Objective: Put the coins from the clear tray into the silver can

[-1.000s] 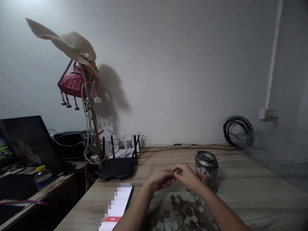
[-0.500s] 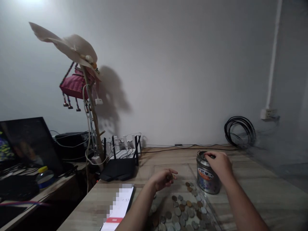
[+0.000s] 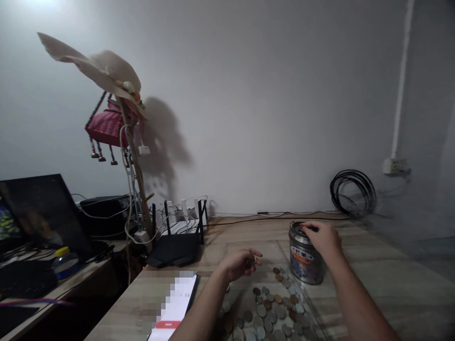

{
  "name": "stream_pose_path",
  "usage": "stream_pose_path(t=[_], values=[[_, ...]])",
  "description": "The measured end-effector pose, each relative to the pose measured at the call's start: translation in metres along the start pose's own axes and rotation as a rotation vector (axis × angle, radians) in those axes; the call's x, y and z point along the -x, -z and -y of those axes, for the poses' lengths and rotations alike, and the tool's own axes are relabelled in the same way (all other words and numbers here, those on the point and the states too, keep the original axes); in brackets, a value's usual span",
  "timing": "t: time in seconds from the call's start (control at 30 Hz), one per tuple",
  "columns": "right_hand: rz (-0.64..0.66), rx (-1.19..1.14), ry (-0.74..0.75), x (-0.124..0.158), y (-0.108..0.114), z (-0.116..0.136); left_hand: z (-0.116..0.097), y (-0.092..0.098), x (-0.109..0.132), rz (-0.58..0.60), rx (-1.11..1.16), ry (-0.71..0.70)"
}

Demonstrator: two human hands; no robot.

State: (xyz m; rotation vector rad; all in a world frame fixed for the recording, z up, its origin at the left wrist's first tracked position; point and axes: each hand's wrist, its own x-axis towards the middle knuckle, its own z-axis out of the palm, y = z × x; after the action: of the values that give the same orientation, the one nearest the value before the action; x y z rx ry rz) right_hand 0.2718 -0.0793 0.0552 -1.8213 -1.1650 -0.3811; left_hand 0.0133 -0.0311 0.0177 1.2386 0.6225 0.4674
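My right hand [image 3: 322, 237] rests over the top of a silver metal tin [image 3: 303, 258] with a printed label, fingers pinched at its lid slot; what they hold is too small to make out. My left hand [image 3: 241, 263] hovers above the table left of the tin, fingers curled round a few coins. A spread of several coins [image 3: 272, 308] lies on a clear sheet on the wooden table [image 3: 373, 279] below both hands.
A phone [image 3: 174, 305] with a lit screen lies at the left front. A black router [image 3: 174, 246] and power strip stand behind it. A stand holds a hat [image 3: 103, 71] and pink bag. A cable coil [image 3: 351, 192] hangs on the wall; a monitor [image 3: 39, 213] sits left.
My right hand left my left hand and moved right to the top of the tin, where it stays. My left hand kept its place with the coins.
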Motion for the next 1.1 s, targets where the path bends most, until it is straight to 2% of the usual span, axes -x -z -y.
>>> stream_pose_path(t=[0.13, 0.2, 0.3, 0.37, 0.43, 0.57, 0.63, 0.67, 0.73, 0.87, 0.93, 1.0, 1.1], values=[[0.038, 0.007, 0.010, 0.002, -0.001, 0.001, 0.002, 0.002, -0.002, 0.012, 0.007, -0.012], [-0.030, 0.041, 0.069, 0.005, 0.003, 0.008, 0.002, 0.002, -0.003, 0.014, 0.021, -0.016], [-0.220, 0.033, 0.202, 0.015, 0.009, 0.028, 0.003, 0.002, -0.004, -0.004, 0.035, -0.022], [-0.246, -0.071, 0.322, 0.024, 0.009, 0.043, 0.003, 0.002, -0.004, -0.015, 0.037, -0.032], [-0.106, -0.211, 0.430, 0.036, 0.003, 0.056, 0.004, 0.003, -0.004, -0.019, 0.038, -0.042], [0.435, -0.350, 0.500, 0.065, -0.022, 0.076, 0.005, 0.004, -0.006, -0.041, 0.031, -0.102], [0.641, -0.393, 0.471, 0.076, -0.034, 0.081, 0.005, 0.005, -0.006, -0.068, 0.026, -0.137], [0.698, -0.424, 0.449, 0.079, -0.038, 0.083, 0.006, 0.005, -0.007, -0.080, 0.024, -0.149], [0.725, -0.481, 0.403, 0.082, -0.043, 0.083, 0.006, 0.004, -0.008, -0.093, 0.025, -0.163], [0.649, -0.429, 0.386, 0.076, -0.041, 0.080, 0.005, 0.002, -0.007, -0.073, 0.034, -0.125], [0.547, -0.340, 0.399, 0.069, -0.034, 0.076, 0.003, 0.001, -0.006, -0.086, 0.060, -0.067], [0.358, -0.262, 0.404, 0.060, -0.025, 0.071, 0.001, 0.000, -0.004, -0.118, 0.103, -0.024], [-0.001, -0.169, 0.346, 0.042, -0.006, 0.058, 0.000, 0.000, -0.002, -0.130, 0.148, -0.006]])
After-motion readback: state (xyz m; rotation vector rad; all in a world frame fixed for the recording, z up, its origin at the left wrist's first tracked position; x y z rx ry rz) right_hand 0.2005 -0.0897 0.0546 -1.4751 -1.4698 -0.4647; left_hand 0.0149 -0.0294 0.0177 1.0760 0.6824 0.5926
